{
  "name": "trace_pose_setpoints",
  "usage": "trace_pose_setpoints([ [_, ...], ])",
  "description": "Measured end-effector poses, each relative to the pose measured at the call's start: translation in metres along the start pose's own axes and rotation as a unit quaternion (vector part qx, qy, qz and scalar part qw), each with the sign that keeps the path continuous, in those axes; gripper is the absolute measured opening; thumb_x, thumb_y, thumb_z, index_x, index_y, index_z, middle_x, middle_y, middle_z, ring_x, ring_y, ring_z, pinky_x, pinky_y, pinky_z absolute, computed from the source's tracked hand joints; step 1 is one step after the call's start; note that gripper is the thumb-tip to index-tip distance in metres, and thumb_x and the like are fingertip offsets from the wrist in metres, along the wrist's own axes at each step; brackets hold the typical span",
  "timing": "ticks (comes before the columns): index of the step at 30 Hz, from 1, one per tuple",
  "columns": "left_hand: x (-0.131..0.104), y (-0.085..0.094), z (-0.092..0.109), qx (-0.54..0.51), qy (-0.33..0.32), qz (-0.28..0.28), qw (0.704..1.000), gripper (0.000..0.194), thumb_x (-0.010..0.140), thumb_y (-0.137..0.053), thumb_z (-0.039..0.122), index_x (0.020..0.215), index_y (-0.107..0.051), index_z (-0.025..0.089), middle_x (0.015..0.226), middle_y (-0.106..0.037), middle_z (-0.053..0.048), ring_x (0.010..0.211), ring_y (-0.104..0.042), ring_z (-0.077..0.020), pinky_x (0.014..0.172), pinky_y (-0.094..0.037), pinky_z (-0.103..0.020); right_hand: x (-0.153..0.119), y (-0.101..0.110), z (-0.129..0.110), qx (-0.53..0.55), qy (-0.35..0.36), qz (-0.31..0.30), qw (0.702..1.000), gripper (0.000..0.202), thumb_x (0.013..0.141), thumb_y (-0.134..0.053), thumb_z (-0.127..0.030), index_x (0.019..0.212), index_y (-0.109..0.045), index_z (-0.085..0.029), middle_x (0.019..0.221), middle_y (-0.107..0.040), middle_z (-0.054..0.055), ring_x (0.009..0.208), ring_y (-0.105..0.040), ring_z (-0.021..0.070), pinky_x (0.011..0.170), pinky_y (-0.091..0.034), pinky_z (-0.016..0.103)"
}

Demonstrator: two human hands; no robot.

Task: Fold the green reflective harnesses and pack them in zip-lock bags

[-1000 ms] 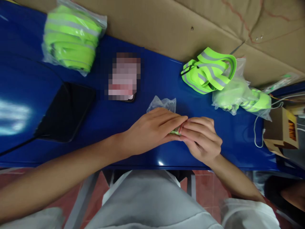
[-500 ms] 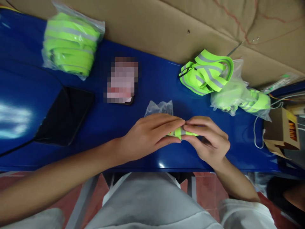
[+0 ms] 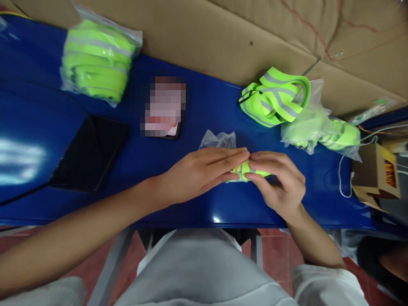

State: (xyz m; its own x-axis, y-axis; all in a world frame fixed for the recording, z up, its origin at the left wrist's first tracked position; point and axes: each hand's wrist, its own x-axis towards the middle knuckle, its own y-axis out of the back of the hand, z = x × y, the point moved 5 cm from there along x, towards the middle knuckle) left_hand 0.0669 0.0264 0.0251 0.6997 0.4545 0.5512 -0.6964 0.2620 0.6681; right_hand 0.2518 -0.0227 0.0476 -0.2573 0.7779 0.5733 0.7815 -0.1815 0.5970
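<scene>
Between my two hands is a folded, neon yellow-green reflective strap [image 3: 244, 171] with a grey stripe. My left hand [image 3: 199, 172] grips its left end, fingers together on top and thumb below. On the right end, my right hand [image 3: 280, 180] holds the strap between curled fingers and thumb. A clear plastic bag [image 3: 218, 139] shows just beyond my left hand; whether the strap lies partly inside it is hidden. Farther back rests a loose heap of the same reflective strap [image 3: 274, 97] with a black buckle.
The blue table [image 3: 204, 212] meets a brown padded wall [image 3: 191, 38]. A bagged strap bundle [image 3: 97, 59], a blurred-out phone [image 3: 164, 106] and a black tablet-like device [image 3: 91, 155] lie left. At right are more bagged straps [image 3: 339, 134], a cardboard box [image 3: 371, 172] and white cables.
More of the strap shows between my hands, and the gap between my fingertips is slightly wider. Both hands keep their hold and have shifted only a little.
</scene>
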Motion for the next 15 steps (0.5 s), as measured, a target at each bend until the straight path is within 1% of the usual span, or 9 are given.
trace_pose_setpoints([
  [2, -0.001, -0.002, 0.005, 0.052, -0.031, 0.018, 0.998, 0.045, 0.102, -0.062, 0.023, 0.145, -0.054, 0.012, 0.143, -0.067, -0.013, 0.134, -0.066, -0.0194, 0.117, -0.055, -0.031, -0.002, -0.004, -0.007, -0.047, 0.028, 0.004, 0.998, 0.034, 0.086, -0.08, -0.007, 0.116, -0.073, -0.022, 0.112, -0.072, 0.009, 0.106, -0.074, 0.024, 0.092, -0.063, 0.04],
  [4, -0.003, -0.005, 0.011, 0.087, -0.056, 0.028, 0.994, 0.047, 0.101, -0.065, 0.023, 0.145, -0.054, 0.011, 0.145, -0.066, -0.014, 0.136, -0.064, -0.0224, 0.119, -0.055, -0.037, -0.003, -0.007, -0.015, -0.089, 0.062, 0.016, 0.994, 0.036, 0.086, -0.078, -0.004, 0.116, -0.072, -0.023, 0.109, -0.071, 0.007, 0.104, -0.073, 0.023, 0.088, -0.063, 0.039],
  [6, -0.003, -0.007, 0.012, 0.082, -0.067, 0.03, 0.994, 0.05, 0.1, -0.066, 0.024, 0.146, -0.053, 0.011, 0.145, -0.066, -0.015, 0.137, -0.063, -0.0231, 0.12, -0.054, -0.039, -0.003, -0.007, -0.019, -0.103, 0.078, 0.017, 0.992, 0.036, 0.087, -0.077, -0.004, 0.118, -0.071, -0.023, 0.107, -0.071, 0.007, 0.103, -0.073, 0.0218, 0.088, -0.062, 0.038],
  [7, -0.003, -0.006, 0.012, 0.063, -0.064, 0.03, 0.995, 0.049, 0.1, -0.065, 0.023, 0.146, -0.053, 0.01, 0.144, -0.066, -0.016, 0.137, -0.063, -0.0226, 0.12, -0.054, -0.039, -0.002, -0.006, -0.018, -0.093, 0.072, 0.007, 0.993, 0.036, 0.088, -0.077, -0.007, 0.119, -0.071, -0.023, 0.108, -0.071, 0.007, 0.103, -0.072, 0.0215, 0.089, -0.062, 0.037],
  [8, -0.002, -0.005, 0.009, 0.035, -0.053, 0.033, 0.997, 0.047, 0.101, -0.064, 0.022, 0.145, -0.054, 0.01, 0.144, -0.067, -0.016, 0.137, -0.063, -0.0215, 0.121, -0.053, -0.037, -0.001, -0.005, -0.015, -0.069, 0.056, -0.015, 0.996, 0.036, 0.089, -0.078, -0.011, 0.122, -0.071, -0.022, 0.112, -0.071, 0.008, 0.105, -0.072, 0.0217, 0.09, -0.062, 0.037],
  [10, -0.001, 0.0, 0.003, -0.03, -0.014, 0.044, 0.998, 0.04, 0.103, -0.06, 0.018, 0.142, -0.057, 0.011, 0.142, -0.068, -0.015, 0.138, -0.063, -0.0184, 0.121, -0.052, -0.032, 0.002, -0.001, -0.004, 0.011, 0.0, -0.057, 0.998, 0.041, 0.09, -0.08, -0.021, 0.129, -0.069, -0.023, 0.12, -0.071, 0.01, 0.11, -0.07, 0.0233, 0.093, -0.061, 0.039],
  [11, -0.001, 0.003, -0.001, -0.059, 0.014, 0.054, 0.997, 0.038, 0.103, -0.057, 0.016, 0.141, -0.059, 0.012, 0.142, -0.068, -0.014, 0.138, -0.063, -0.0168, 0.121, -0.051, -0.03, 0.003, 0.003, 0.002, 0.053, -0.028, -0.062, 0.996, 0.043, 0.089, -0.081, -0.023, 0.131, -0.069, -0.023, 0.121, -0.071, 0.01, 0.111, -0.07, 0.0242, 0.094, -0.061, 0.04],
  [13, 0.0, 0.008, -0.007, -0.094, 0.061, 0.071, 0.991, 0.036, 0.104, -0.053, 0.013, 0.14, -0.061, 0.013, 0.14, -0.07, -0.012, 0.137, -0.063, -0.0143, 0.121, -0.05, -0.027, 0.005, 0.009, 0.011, 0.104, -0.061, -0.045, 0.992, 0.044, 0.087, -0.082, -0.02, 0.129, -0.07, -0.024, 0.118, -0.072, 0.009, 0.11, -0.069, 0.0246, 0.094, -0.059, 0.041],
  [15, -0.001, 0.011, -0.007, -0.088, 0.071, 0.081, 0.99, 0.035, 0.104, -0.053, 0.012, 0.138, -0.062, 0.012, 0.136, -0.072, -0.013, 0.134, -0.065, -0.0146, 0.119, -0.051, -0.027, 0.006, 0.012, 0.014, 0.118, -0.063, -0.024, 0.991, 0.041, 0.082, -0.085, -0.013, 0.12, -0.073, -0.025, 0.109, -0.073, 0.006, 0.103, -0.07, 0.0223, 0.091, -0.059, 0.039],
])
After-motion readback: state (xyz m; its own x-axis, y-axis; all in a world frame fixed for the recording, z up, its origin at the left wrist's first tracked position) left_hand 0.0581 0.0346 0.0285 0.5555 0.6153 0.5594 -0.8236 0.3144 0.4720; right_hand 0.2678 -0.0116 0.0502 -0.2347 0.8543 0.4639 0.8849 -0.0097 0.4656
